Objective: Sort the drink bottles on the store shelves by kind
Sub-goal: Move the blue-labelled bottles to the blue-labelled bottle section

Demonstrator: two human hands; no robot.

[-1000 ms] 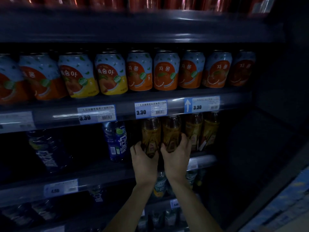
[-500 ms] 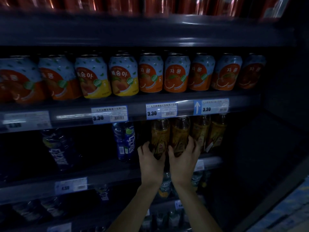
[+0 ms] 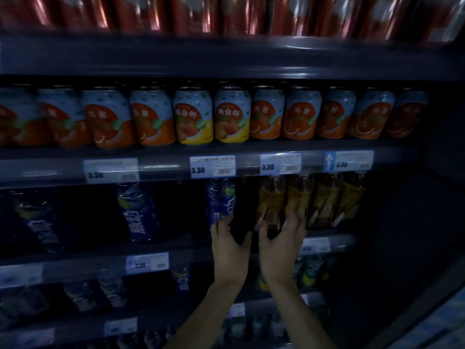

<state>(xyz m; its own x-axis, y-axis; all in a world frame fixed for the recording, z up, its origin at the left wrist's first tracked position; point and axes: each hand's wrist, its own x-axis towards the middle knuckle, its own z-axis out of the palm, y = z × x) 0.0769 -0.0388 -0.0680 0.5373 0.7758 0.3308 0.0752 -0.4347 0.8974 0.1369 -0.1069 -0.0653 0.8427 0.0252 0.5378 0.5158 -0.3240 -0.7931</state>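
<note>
On the middle shelf stand several amber tea bottles (image 3: 324,200) in a row at the right. My right hand (image 3: 280,244) grips the base of the leftmost amber bottle (image 3: 271,200), thumb on its left side, fingers reaching across to the bottle beside it. A blue-labelled bottle (image 3: 221,201) stands just left of a dark gap. My left hand (image 3: 230,246) is spread under that gap, its fingertips touching the blue bottle's base, thumb apart. Two more blue bottles (image 3: 139,212) stand farther left, spaced out in the dark.
The shelf above carries a row of fruit juice cans (image 3: 266,114), two yellow peach cans (image 3: 193,117) among orange ones. Red cans (image 3: 176,13) fill the top shelf. Price tags (image 3: 212,167) line the shelf edges. Lower shelves hold dim bottles (image 3: 310,270).
My left hand has left the amber bottles and moved left to the blue bottle's base. My right hand has shifted onto the leftmost amber bottle. The camera has swung left.
</note>
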